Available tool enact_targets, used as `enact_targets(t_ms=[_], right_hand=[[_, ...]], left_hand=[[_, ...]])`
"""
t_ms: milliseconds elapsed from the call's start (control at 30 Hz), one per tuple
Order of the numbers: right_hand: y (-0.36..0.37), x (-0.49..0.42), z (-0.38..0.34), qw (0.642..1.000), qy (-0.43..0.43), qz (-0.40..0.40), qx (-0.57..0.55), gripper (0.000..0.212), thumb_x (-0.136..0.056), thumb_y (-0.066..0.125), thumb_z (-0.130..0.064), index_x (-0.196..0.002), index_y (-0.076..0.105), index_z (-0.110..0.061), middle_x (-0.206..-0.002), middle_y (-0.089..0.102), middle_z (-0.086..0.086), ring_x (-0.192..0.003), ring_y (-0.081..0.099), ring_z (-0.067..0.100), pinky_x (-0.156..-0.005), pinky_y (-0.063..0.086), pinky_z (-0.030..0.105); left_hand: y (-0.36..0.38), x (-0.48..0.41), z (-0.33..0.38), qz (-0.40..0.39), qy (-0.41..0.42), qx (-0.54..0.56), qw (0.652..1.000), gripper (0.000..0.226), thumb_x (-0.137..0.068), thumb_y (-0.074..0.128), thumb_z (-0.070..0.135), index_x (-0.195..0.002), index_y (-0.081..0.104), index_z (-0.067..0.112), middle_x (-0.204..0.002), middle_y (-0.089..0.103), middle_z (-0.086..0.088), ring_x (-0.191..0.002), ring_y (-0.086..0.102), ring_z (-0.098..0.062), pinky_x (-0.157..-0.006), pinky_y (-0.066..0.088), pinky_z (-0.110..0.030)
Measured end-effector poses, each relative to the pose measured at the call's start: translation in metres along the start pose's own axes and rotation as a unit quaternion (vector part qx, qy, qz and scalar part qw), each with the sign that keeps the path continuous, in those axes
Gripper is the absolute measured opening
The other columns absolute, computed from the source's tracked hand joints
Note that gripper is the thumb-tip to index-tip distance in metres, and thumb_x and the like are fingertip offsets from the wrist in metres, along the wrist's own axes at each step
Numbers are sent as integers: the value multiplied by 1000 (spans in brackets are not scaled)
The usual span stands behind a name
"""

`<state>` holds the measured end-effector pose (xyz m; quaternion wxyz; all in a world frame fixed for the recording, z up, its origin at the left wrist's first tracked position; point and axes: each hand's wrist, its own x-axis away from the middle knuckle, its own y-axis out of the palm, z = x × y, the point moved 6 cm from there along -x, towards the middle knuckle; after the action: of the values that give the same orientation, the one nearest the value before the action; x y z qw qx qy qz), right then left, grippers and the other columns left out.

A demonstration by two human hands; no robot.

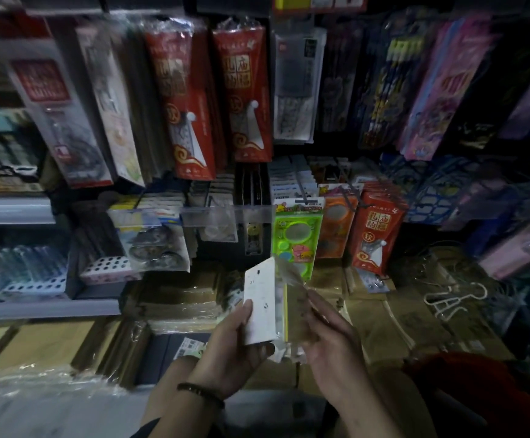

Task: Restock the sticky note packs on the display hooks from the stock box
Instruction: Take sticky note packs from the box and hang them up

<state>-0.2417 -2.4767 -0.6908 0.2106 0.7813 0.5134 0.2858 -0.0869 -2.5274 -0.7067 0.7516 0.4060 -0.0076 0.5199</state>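
Grips a white sticky note pack in the left hand, lower centre of the frame, with the thumb curled over the pack's left edge and a finger hooked under its lower end. Holds it upright, leaning a little to the right, top corner just below a green stencil pack. Pinches the clear wrapper with the right hand, fingertips closed on the film where it sticks out from the pack's right side, next to a yellow strip along that edge. Wears a dark beaded bracelet on the left wrist.

Faces a dim wall of display hooks crowded with hanging goods.
- Upper centre: two long red packs side by side, gold characters on each.
- Middle of the frame: a clear label strip running across in front of the lower hooks.
- Right of the green stencil pack: an orange pack, then a smaller red pack, both on hooks.
- Far left: grey shelves carrying pale boxes with round holes.
- Bottom of the frame, behind and beside the hands: brown cardboard boxes, some under glossy film, with a white wire hanger lying on them at lower right.

Cannot tell which of these is the stock box; too dark and blurred.
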Motion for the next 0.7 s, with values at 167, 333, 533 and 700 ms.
enact_targets(t_ms=[167,333,533,700], right_hand=[[37,11,-18,998,-43,-39,7,48,-85,68,0,-133,69,-8,-123,77,17,-115,75,32,-85,65,37],[35,7,-45,978,-133,34,156,47,-93,72,7,-131,73,-20,-118,80,2,-111,76,23,-94,62,50],[58,18,-89,951,-217,45,218,45,-91,76,6,-127,73,-21,-108,82,-3,-99,79,15,-78,65,31],[89,25,-124,941,-234,-3,245,48,-89,80,1,-126,74,-29,-110,81,-4,-100,79,14,-82,65,35]], left_hand=[[39,8,15,-6,131,-181,975,34,-98,74,25,-129,62,21,-110,78,-10,-93,74,-22,-76,55,-35],[57,24,44,-60,91,-95,989,64,-109,35,61,-143,65,16,-141,66,-22,-132,62,-40,-116,45,-56],[70,43,83,-97,181,-155,966,44,-108,53,8,-152,50,12,-142,64,-24,-132,62,-46,-114,46,-64],[86,73,128,-61,255,-170,950,48,-100,64,-4,-143,54,14,-135,71,-21,-123,69,-45,-105,51,-69]])
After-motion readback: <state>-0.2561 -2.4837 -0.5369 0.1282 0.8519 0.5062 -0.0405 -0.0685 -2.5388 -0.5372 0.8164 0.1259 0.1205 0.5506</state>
